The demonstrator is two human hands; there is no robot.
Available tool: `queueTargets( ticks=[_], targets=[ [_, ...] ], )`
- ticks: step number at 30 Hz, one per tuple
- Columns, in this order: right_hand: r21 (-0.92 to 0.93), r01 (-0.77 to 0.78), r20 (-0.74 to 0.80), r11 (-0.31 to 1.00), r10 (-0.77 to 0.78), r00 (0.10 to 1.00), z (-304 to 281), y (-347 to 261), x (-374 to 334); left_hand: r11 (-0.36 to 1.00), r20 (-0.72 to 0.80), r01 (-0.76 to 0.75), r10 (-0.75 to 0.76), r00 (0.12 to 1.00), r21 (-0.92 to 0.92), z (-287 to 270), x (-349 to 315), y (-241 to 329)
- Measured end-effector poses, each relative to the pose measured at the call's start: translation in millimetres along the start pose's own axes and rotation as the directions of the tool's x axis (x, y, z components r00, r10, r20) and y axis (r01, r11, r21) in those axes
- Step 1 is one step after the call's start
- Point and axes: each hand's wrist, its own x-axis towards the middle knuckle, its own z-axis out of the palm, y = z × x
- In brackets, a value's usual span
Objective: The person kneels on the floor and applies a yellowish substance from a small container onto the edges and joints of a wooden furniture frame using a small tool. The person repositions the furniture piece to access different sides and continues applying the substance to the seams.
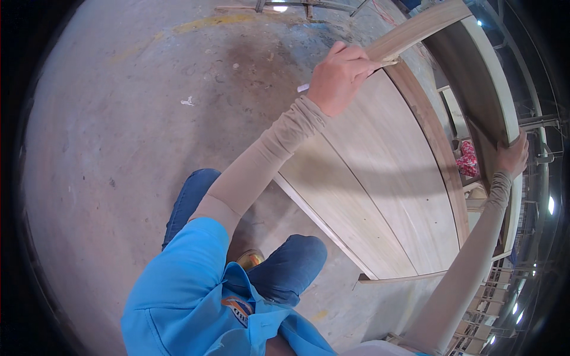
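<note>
Steady the rail (pixel 497 77) with your right hand (pixel 513 155) curled over it; keep the tan scrap (pixel 391 61), perhaps sandpaper, pinched in your left hand (pixel 339 78), flat against the beam (pixel 418 28).

Work at the planked wooden panel (pixel 380 178)

At the panel's upper end is the left hand (pixel 338 80), its bent fingers (pixel 359 58) beside a broad wooden rail (pixel 418 26); a small white stick (pixel 303 87) shows next to it, and exactly what it grips is unclear. To the panel's right, the right hand (pixel 512 155) is curled around the pale edge of a curved wooden frame (pixel 496 77). Red patterned cloth (pixel 468 159) shows just right of the panel. Concrete floor (pixel 119 148) and jeans-clad knees (pixel 294 267) lie left of it.
</note>
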Motion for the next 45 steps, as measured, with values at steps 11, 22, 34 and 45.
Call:
queueTargets(
  ticks=[11, 22, 34, 45],
  targets=[
    [-0.024, -0.026, 0.021, 0.999, 0.026, 0.999, -4.5, -2.5, 0.9, 0.993, 0.111, -0.114, 0.115, 0.987, -0.014, -17.0, 18.5, -18.8],
    [-0.015, -0.008, 0.024, 1.0, 0.008, 1.0, -5.0, -3.2, 0.9, 0.996, 0.186, -0.08, 0.084, 0.979, -0.03, -17.9, 29.0, -19.7],
    [-0.013, -0.033, 0.048, 0.999, 0.034, 0.998, -10.0, -9.1, 1.2, 0.996, 0.185, -0.084, 0.087, 0.979, -0.026, -21.3, 30.8, -24.4],
    [0.0, -0.013, 0.042, 1.0, 0.013, 0.999, -8.9, -5.9, 2.6, 0.997, 0.097, -0.06, 0.064, 0.993, -0.049, -21.0, 14.1, -32.9]
  ],
)
